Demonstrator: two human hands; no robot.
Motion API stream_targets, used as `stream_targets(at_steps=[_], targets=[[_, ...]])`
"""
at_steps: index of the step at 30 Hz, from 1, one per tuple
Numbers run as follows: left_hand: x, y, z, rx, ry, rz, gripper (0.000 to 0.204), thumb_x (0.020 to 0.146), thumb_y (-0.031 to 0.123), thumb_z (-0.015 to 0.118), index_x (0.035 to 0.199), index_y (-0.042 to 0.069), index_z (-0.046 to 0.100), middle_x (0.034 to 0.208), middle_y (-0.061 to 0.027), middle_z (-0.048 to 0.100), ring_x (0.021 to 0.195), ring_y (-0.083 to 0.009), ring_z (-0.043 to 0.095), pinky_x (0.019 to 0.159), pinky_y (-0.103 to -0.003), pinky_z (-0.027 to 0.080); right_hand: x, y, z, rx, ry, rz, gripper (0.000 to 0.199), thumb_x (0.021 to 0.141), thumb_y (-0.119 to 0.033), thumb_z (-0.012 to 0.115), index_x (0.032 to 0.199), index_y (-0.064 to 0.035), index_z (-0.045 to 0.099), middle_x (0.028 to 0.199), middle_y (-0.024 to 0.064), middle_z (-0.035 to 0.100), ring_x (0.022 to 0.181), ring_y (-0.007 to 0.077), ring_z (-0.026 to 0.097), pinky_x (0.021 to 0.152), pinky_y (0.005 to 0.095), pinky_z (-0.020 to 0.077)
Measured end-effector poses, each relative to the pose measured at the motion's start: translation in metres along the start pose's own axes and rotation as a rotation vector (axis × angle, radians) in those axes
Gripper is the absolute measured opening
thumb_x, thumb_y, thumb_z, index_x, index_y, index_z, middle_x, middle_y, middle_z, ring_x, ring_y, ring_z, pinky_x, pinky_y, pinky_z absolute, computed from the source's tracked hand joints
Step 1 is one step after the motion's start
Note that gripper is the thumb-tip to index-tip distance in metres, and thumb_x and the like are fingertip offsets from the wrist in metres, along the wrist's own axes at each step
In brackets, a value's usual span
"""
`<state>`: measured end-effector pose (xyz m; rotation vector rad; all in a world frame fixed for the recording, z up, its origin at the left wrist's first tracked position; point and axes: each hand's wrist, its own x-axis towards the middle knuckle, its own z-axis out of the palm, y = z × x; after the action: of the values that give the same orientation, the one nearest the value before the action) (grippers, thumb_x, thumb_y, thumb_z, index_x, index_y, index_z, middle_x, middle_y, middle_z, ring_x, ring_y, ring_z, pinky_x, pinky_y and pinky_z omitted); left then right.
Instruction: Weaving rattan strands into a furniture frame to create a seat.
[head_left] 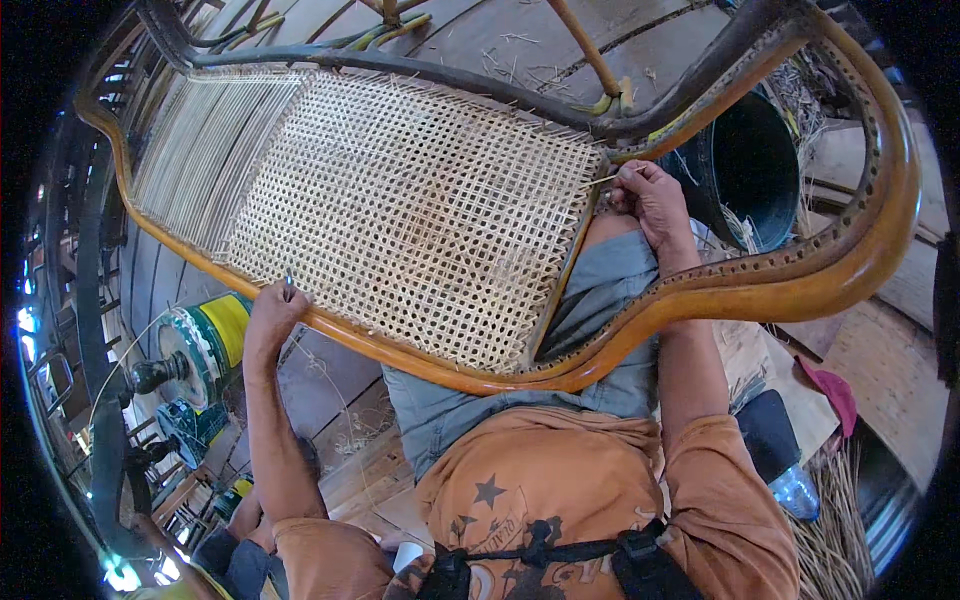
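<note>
A long wooden chair frame lies across my lap, with a woven cane panel of open mesh filling its middle. On the panel's far left, the cane strands run in parallel lines without the mesh. At the panel's near edge, my left hand is closed around a thin, bluish, pointed tool; its lower part is hidden in the fist. By the panel's right end, my right hand pinches a pale cane strand between thumb and fingers.
The frame's curved right end has a row of drilled holes and arches over my right forearm. A dark bucket stands behind it. At left is a green and yellow container. Loose cane, a plastic bottle and a pink cloth item lie lower right.
</note>
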<state>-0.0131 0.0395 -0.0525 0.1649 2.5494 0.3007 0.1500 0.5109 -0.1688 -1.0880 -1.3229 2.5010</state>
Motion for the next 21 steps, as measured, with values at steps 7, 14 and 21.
stream_targets(at_steps=[7,14,21], targets=[[-0.015,0.088,-0.003,-0.221,0.047,0.113,0.028,0.077,0.023,0.060,0.074,-0.004,0.055,0.061,-0.0087,0.053,0.055,-0.0164,0.048,0.055,-0.031,0.041,-0.052,-0.071,-0.023,-0.258,0.416,-0.314,0.014,0.081,-0.010,0.060,0.092,-0.0031,0.057,0.073,0.0041,0.057,0.062,0.0127,0.056,0.059,0.0254,0.0465],[-0.040,0.291,0.140,-0.306,-0.227,0.865,0.020,0.075,0.018,0.054,0.087,0.002,0.057,0.080,-0.0198,0.059,0.077,-0.0374,0.057,0.070,-0.046,0.044,-0.090,-0.094,-0.044,-0.997,-0.035,-0.797,0.025,0.082,-0.011,0.057,0.105,-0.0017,0.056,0.091,0.0110,0.059,0.089,0.0218,0.056,0.077,0.0286,0.0447],[-0.008,0.309,0.114,-0.221,-0.381,0.601,0.029,0.080,0.030,0.053,0.091,0.004,0.057,0.088,-0.0207,0.060,0.085,-0.0379,0.057,0.075,-0.045,0.045,-0.066,-0.047,-0.018,-1.136,-0.416,-0.217,0.018,0.086,-0.016,0.054,0.096,-0.0021,0.058,0.077,0.0095,0.059,0.074,0.0165,0.057,0.067,0.0283,0.0448]])
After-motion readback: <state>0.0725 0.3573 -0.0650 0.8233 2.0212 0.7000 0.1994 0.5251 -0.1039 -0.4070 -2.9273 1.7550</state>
